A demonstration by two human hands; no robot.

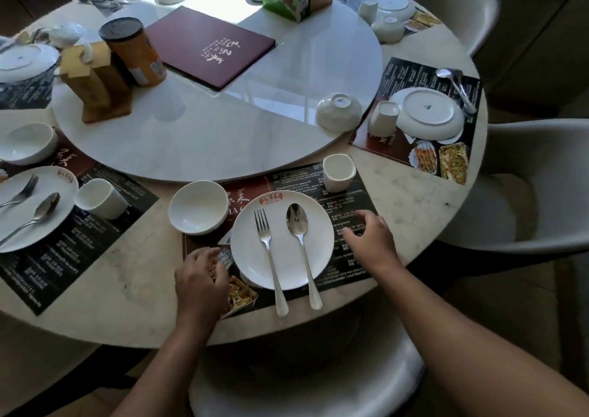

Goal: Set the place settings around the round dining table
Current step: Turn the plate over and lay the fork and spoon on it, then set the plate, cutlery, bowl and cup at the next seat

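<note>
In front of me a white plate [251, 257] rests on a dark printed placemat [347, 200], with a fork [269, 257] and a spoon [301, 244] lying side by side on it. A white bowl [198, 207] stands upright at the plate's upper left and a white cup [338, 173] at its upper right. My left hand [200, 278] hovers over the placemat left of the plate, fingers curled and apart, holding nothing. My right hand [371, 236] is spread over the placemat just right of the plate, empty.
The setting on the right has an upside-down plate [427, 114], a tipped cup [382, 118] and a spoon [454, 87]; an overturned bowl [339, 110] sits on the glass turntable [223, 123]. A maroon menu [210, 45], an orange canister [134, 51], a laid setting at left [35, 206] and white chairs [541, 181] surround.
</note>
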